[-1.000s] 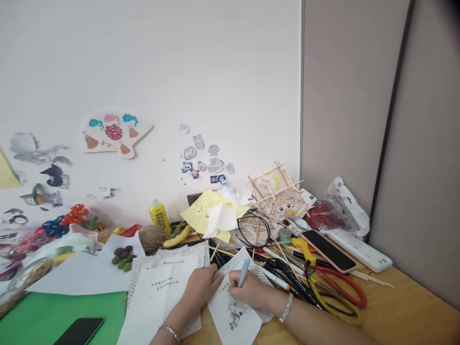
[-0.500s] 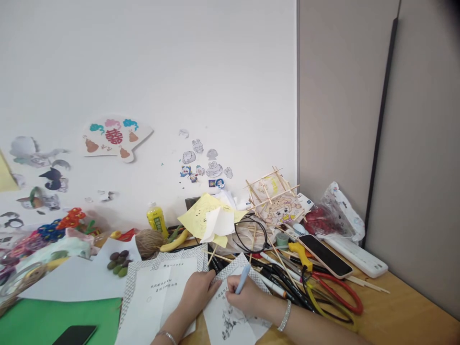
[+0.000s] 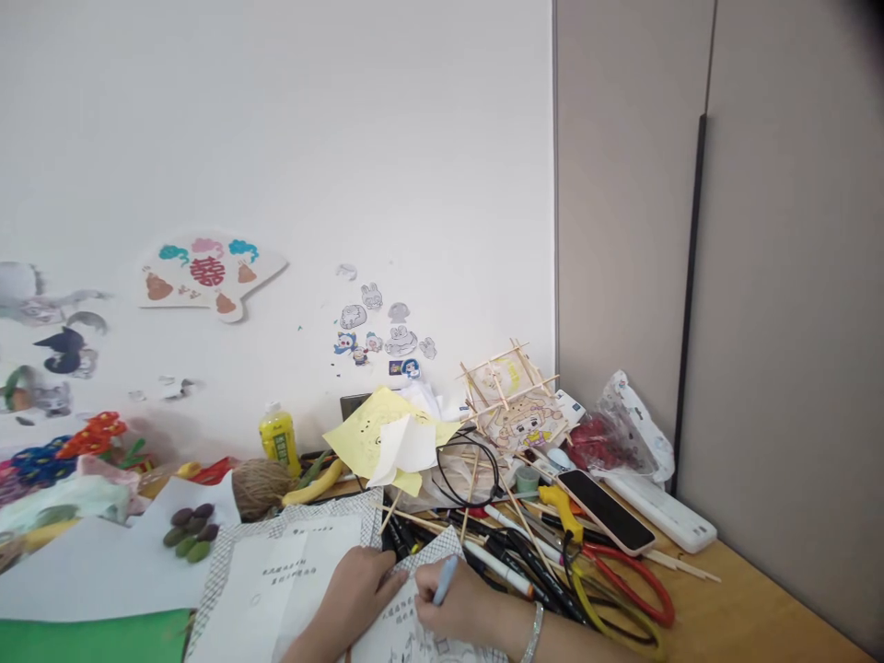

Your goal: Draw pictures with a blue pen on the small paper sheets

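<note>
Between the bent fingers of my right hand [image 3: 461, 603] is a light blue pen [image 3: 446, 578], tilted over a white sheet. This sheet [image 3: 390, 631] carries handwritten characters and a line drawing, cut off by the bottom edge of the view. My right hand covers part of it, and the pen's tip is hidden. My left hand [image 3: 357, 585] lies flat over the sheet's left side, thumb reaching toward the right hand. Left of it, a second written sheet [image 3: 276, 564] rests on patterned paper [image 3: 207, 580].
Pens [image 3: 545, 575], sticks, red-handled scissors [image 3: 645, 589] and a phone [image 3: 606, 511] crowd the right. Behind lie yellow paper [image 3: 359, 428], a stick frame [image 3: 511, 391], a twine ball [image 3: 261, 488] and a yellow bottle [image 3: 278, 437]. Green paper [image 3: 89, 637] lies left, with a wall behind.
The view has tilted up and turned slightly right, so the desk sits lower and further left. The black phone on the green paper has left the frame. My right hand still holds the pen.
</note>
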